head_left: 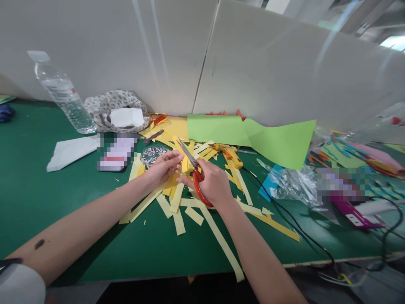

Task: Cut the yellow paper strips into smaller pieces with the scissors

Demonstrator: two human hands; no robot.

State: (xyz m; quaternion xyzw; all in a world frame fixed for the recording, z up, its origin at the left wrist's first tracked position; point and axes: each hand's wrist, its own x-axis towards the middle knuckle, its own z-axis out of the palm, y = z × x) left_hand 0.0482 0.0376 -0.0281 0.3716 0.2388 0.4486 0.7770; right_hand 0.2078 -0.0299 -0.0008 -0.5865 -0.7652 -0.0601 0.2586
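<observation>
My right hand (215,181) is wrapped around the red handles of a pair of scissors (196,171), whose metal blades point up and to the left. Just left of them, my left hand (165,168) is closed in a pinch on a yellow paper strip (184,162), mostly hidden by the fingers. Loose pale-yellow paper strips (179,219) lie scattered under and around both hands. Behind my left hand sits a round clear dish of small black-and-white pieces (152,155). A yellow glue gun (232,156) rests beyond my right hand.
A water bottle (63,93), patterned cloth pouch (117,103), white tissue (71,153) and phone (117,153) are on the left. Green paper sheets (278,141) stand against the wall. A black cord (284,217), clear plastic wrap (294,185) and purple object (354,213) lie right.
</observation>
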